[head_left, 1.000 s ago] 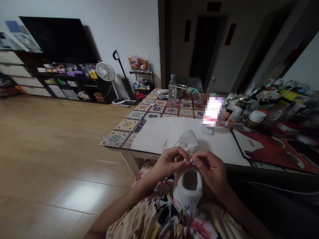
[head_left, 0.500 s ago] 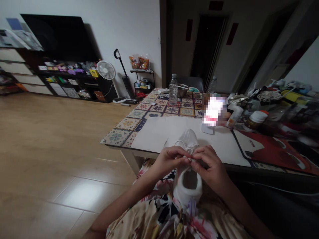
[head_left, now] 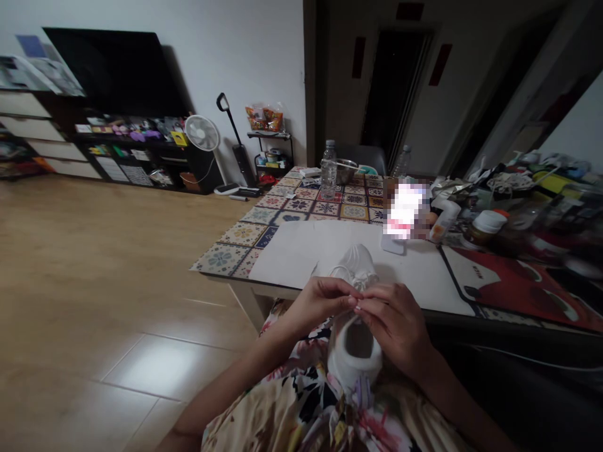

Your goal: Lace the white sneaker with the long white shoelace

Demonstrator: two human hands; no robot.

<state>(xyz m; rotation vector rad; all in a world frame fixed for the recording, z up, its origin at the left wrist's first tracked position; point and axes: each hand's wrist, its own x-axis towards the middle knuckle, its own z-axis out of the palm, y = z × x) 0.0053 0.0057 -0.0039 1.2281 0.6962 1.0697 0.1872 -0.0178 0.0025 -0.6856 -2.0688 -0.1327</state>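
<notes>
A white sneaker (head_left: 354,351) stands heel-down on my lap, its toe (head_left: 358,262) leaning on the table edge. My left hand (head_left: 320,304) and my right hand (head_left: 393,320) meet over its tongue. Both are closed in a pinch on the white shoelace (head_left: 354,302) near the top eyelets. The fingertips touch each other, and the lace ends are mostly hidden beneath them.
A white mat (head_left: 330,251) covers the near table, with a patterned tile cloth (head_left: 301,207) beyond it. A water bottle (head_left: 328,168), a metal bowl (head_left: 347,169), jars and clutter (head_left: 490,220) crowd the right. Wooden floor (head_left: 94,282), a fan (head_left: 200,135) and a TV unit (head_left: 117,125) lie left.
My hands have drawn together over the tongue, the right fingers closing in on the left ones. The shoe has stayed put.
</notes>
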